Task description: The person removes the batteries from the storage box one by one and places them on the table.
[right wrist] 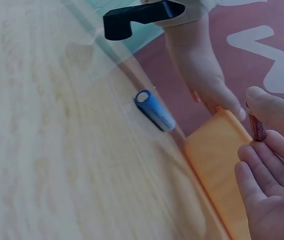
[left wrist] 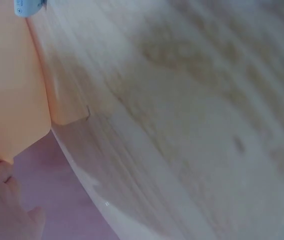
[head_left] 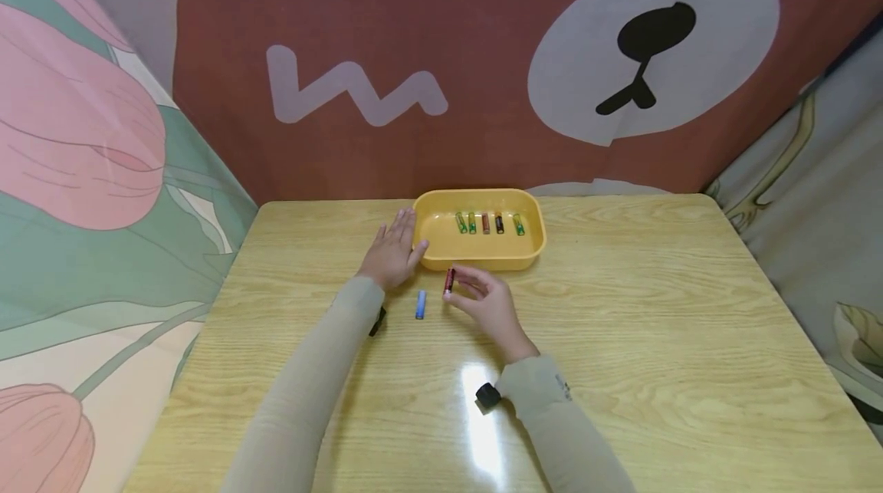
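My right hand (head_left: pixel 493 310) pinches a dark red battery (head_left: pixel 449 281) between thumb and fingers, just in front of the yellow tray (head_left: pixel 441 246). The same red battery (right wrist: pixel 257 127) shows between thumb and fingertips in the right wrist view. With its fingers straight, my left hand (head_left: pixel 390 254) lies against the tray's left side, its thumb at the near left corner. A blue battery (head_left: pixel 421 304) lies on the table between the two hands. Inside the tray, several batteries lie in a row: green-yellow ones, a red one (head_left: pixel 486 223) and a black one (head_left: pixel 500 222).
The wooden table (head_left: pixel 655 309) ends at a brown cloth backdrop (head_left: pixel 345 148) right behind the tray. Patterned cloth hangs on both sides. Each wrist carries a small black camera, such as the right one (head_left: pixel 488 396).
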Available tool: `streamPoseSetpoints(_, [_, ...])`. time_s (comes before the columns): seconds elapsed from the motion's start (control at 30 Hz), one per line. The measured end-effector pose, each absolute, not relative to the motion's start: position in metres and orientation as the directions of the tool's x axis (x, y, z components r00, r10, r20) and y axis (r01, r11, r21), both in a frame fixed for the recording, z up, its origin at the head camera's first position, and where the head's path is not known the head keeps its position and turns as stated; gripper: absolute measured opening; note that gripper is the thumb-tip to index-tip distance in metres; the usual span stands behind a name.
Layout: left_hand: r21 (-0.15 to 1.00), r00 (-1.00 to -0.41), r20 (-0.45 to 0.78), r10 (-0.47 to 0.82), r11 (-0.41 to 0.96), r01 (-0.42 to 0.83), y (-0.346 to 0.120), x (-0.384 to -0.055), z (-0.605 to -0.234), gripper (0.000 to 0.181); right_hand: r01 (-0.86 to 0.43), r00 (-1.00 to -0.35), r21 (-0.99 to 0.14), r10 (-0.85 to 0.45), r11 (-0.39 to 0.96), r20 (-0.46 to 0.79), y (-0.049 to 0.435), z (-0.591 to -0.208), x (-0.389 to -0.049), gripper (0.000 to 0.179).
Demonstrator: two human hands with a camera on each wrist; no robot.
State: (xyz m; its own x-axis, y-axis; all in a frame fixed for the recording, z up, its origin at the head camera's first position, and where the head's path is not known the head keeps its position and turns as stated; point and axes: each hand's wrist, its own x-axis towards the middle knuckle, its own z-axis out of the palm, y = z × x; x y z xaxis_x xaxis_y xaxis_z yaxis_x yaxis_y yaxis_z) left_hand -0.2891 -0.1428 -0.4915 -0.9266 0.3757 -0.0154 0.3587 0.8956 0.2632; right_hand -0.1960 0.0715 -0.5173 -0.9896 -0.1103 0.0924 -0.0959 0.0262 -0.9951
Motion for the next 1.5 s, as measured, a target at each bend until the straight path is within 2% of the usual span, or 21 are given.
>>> streamPoseSetpoints(0.53, [0.27, -0.927, 0.012, 0.375, 0.891, 0.364, -0.143, -0.291, -0.497, 0.072, -0.017, -0.987, -1.0, -0.157, -0.007, 0.018, 0.064, -0.535, -0.198, 0.054])
streamPoseSetpoints(1.0, [0.239, -0.925, -0.003, 0.38, 0.898, 0.368, -0.142, -0.289, -0.491, 0.073, -0.099, -0.976, -0.993, -0.202, 0.068, 0.084, 0.063, -0.507, -0.182, 0.053])
streamPoseSetpoints(1.3, [0.207, -0.921, -0.003, 0.39, 0.901, 0.381, -0.142, -0.292, -0.493, 0.074, -0.128, -0.969, -0.985, -0.226, 0.114, 0.1, 0.062, -0.51, -0.182, 0.053])
streamPoseSetpoints(1.5, [0.201, -0.921, -0.007, 0.389, 0.903, 0.38, -0.142, -0.291, -0.492, 0.074, -0.167, -0.969, -0.972, -0.208, 0.165, 0.132, 0.061, -0.541, -0.193, 0.052])
